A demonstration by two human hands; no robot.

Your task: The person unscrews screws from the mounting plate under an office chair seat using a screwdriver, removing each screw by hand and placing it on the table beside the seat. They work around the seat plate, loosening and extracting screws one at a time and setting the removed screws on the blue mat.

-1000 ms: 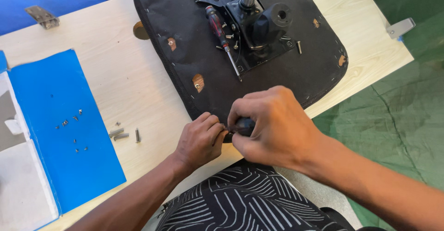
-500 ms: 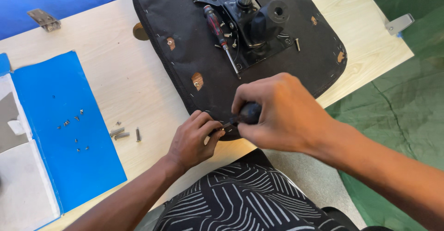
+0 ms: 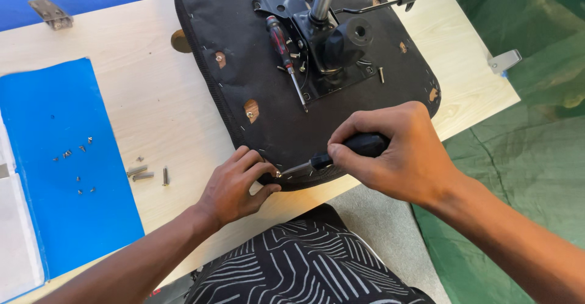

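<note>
Black fabric is covering the upturned chair seat [image 3: 256,48], which is lying on the wooden table [image 3: 122,109] beside a blue sheet [image 3: 55,219]. The right hand [image 3: 399,152] is closing firmly around a black-handled screwdriver [image 3: 341,153]. The left hand [image 3: 234,185] is pinching a small screw [image 3: 278,173] at the seat's near edge, where the screwdriver tip is meeting it.

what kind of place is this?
Likely a makeshift furniture assembly or repair bench: an upturned black fabric chair seat lies on a pale wooden tabletop, with loose screws and a spare red-handled screwdriver.
</note>
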